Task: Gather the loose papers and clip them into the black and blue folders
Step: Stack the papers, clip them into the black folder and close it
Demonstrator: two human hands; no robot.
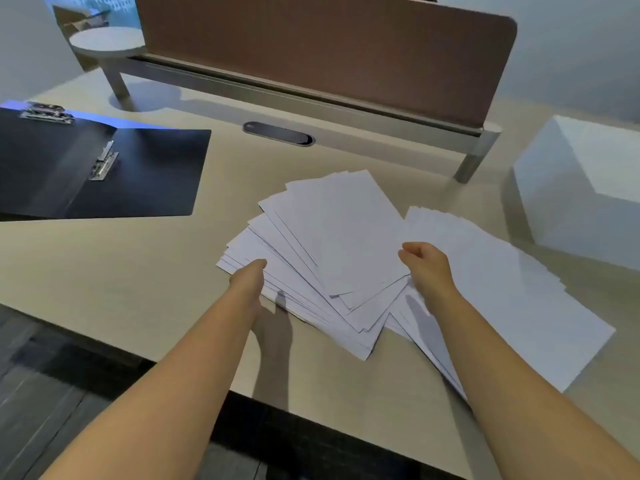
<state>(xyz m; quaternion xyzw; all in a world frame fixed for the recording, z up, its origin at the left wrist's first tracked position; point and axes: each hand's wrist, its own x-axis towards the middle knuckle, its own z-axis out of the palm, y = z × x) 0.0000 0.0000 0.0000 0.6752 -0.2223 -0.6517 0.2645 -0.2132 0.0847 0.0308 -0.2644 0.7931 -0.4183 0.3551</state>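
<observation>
Several white loose papers [332, 244] lie fanned out on the beige desk [114, 271], with a second spread of white sheets [512, 282] to their right. My left hand [251, 277] has its fingers tucked under the left edge of the fan, thumb on top. My right hand [424, 263] grips the fan's right edge with curled fingers. At the far left the black folder [145, 171] lies open, its metal clip [104, 162] in the fold. A blue folder [97, 116] shows as a strip under its back edge, with another clip [46, 111].
A brown divider panel [322, 53] on a metal rail runs along the desk's back. A white box [581, 188] stands at the right. A dark oval cable port [278, 133] sits in the desktop. The desk's front edge [180, 370] drops to a dark floor.
</observation>
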